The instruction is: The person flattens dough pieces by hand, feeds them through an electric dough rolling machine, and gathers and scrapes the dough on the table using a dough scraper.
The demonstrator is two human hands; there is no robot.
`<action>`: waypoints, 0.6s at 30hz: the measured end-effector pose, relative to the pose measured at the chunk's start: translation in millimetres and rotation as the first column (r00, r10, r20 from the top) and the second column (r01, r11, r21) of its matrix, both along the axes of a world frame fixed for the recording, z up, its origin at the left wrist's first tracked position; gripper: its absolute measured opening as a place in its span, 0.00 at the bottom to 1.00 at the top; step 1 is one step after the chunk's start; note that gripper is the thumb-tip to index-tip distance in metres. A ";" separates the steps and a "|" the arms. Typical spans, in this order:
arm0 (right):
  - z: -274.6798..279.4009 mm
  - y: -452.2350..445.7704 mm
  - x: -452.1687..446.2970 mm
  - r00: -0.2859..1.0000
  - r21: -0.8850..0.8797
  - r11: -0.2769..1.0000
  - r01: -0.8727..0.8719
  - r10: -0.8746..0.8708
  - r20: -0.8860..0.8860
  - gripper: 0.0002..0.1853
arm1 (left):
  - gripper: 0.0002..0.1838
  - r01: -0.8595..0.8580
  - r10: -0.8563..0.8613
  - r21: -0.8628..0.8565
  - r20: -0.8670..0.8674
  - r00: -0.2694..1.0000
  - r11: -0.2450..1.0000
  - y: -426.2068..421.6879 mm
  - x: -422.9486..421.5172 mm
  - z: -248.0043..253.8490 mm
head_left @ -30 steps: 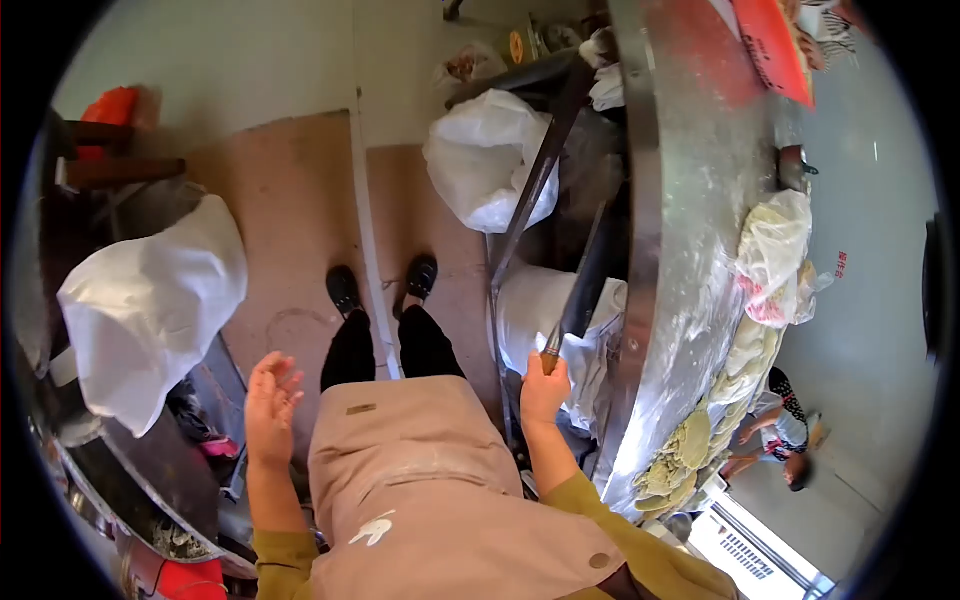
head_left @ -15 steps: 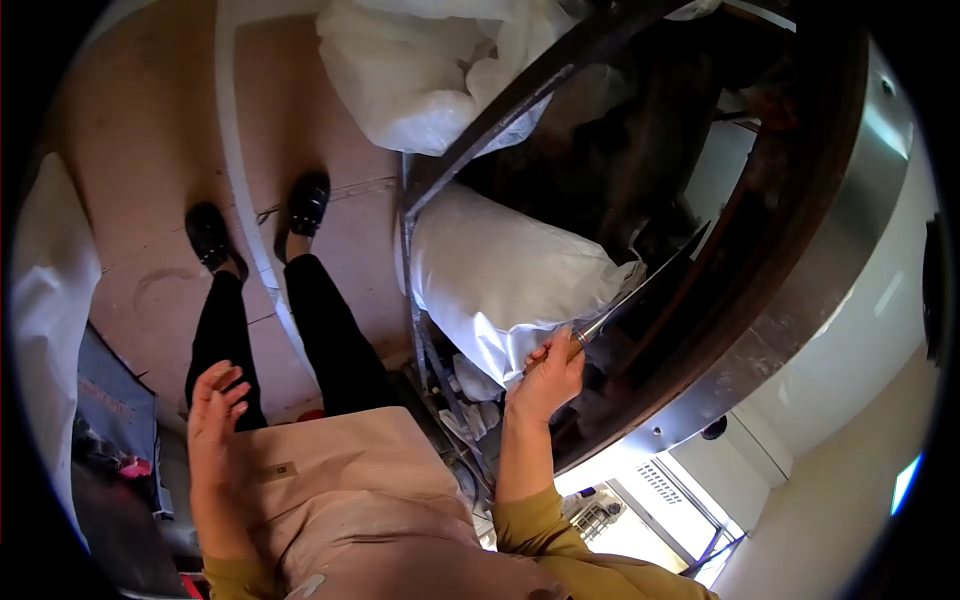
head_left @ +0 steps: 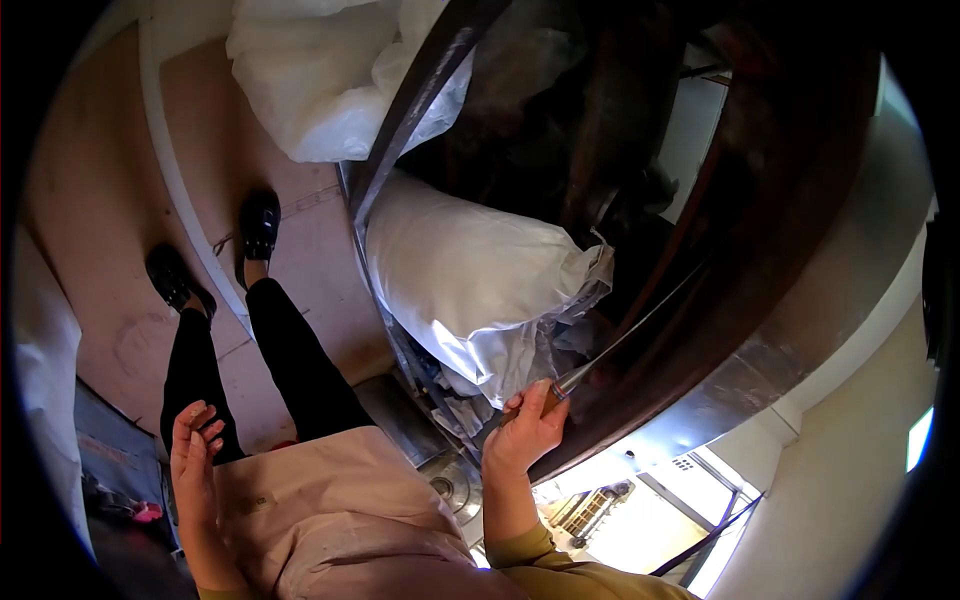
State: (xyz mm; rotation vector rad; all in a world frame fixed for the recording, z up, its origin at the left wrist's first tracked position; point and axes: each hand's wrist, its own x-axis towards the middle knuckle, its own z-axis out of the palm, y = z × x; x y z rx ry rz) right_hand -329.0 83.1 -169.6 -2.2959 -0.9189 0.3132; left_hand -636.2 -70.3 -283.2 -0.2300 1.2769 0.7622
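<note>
My right hand [head_left: 524, 432] is wrapped round the wooden handle of a long knife [head_left: 610, 352]. Its blade points up and to the right, close to the dark underside of the metal table [head_left: 745, 375]. Just beyond that hand lies a full white sack [head_left: 465, 262] with a crumpled end. My left hand [head_left: 196, 455] hangs beside the pink apron [head_left: 330, 490], its fingers loosely curled and apart, holding nothing.
A dark metal table leg [head_left: 415, 95] rises beside a white plastic bag [head_left: 320, 85]. Brown floor covering [head_left: 110, 200] lies under my feet. White cloth [head_left: 45, 350] hangs at the far left. A bright window [head_left: 640, 525] is at the lower right.
The view has dropped and turned towards the space under the table, so the floury tabletop and dough have left sight. The knife remains in my right hand; its blade now points further right.
</note>
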 end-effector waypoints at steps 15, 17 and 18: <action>-105.7 15.3 136.1 0.835 -0.046 0.857 0.512 -0.510 -0.204 0.08 | 0.21 0.227 -0.201 0.054 -0.299 0.933 0.972 28.2 -27.0 57.1; -123.4 -0.1 136.8 0.807 -0.104 0.837 0.537 -0.546 -0.225 0.08 | 0.21 0.231 -0.204 0.064 -0.287 0.936 0.971 39.8 -22.7 74.1; -132.0 -6.4 136.8 0.794 -0.151 0.824 0.546 -0.567 -0.221 0.08 | 0.20 0.220 -0.196 0.059 -0.276 0.941 0.974 44.8 -19.8 81.9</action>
